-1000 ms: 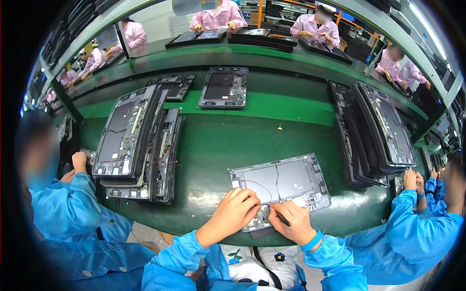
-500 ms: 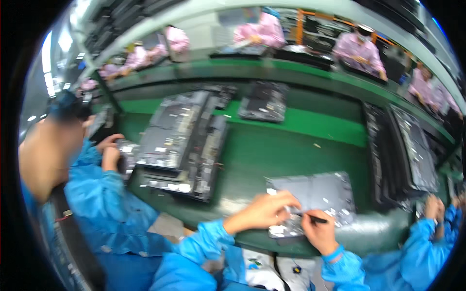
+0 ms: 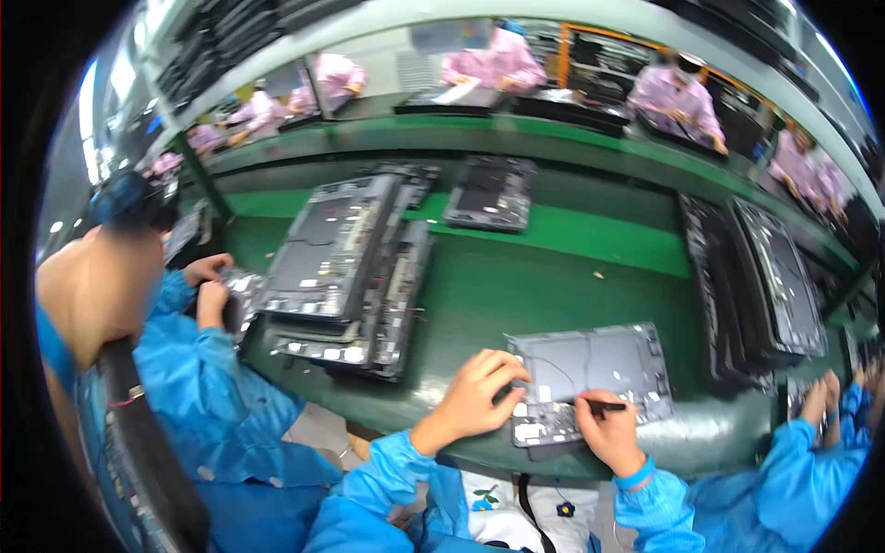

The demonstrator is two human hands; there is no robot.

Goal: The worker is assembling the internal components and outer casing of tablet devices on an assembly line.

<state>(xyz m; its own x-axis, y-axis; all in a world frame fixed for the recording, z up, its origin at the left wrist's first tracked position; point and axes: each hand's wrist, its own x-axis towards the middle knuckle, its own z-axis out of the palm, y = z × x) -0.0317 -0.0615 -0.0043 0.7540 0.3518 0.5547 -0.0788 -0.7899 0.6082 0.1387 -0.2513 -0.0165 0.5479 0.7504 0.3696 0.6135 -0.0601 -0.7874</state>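
Note:
A flat grey device casing (image 3: 627, 358) lies on the green table before me, with small circuit parts and pale patches along its near side. A thin dark cable (image 3: 558, 362) curves over its upper surface. My right hand (image 3: 613, 438) pinches a slim black pen-like tool (image 3: 606, 405) above the right half of that near strip. The tool's tip is too small to make out. At the casing's left edge is my left hand (image 3: 479, 394), fingers bent and thumb apart, with a dark gap between them; I see nothing clearly held there.
A stack of similar casings (image 3: 323, 244) stands at the left, another (image 3: 774, 276) at the right. A single casing (image 3: 493, 192) lies farther back on the table (image 3: 479, 286). Co-workers in blue sit on both sides; a person's hands (image 3: 210, 286) hold a part at the left.
My left hand has drawn back leftward from the circuit strip to the casing's left edge, its fingers loosening. My right hand keeps the black tool in nearly the same place. The cable now shows.

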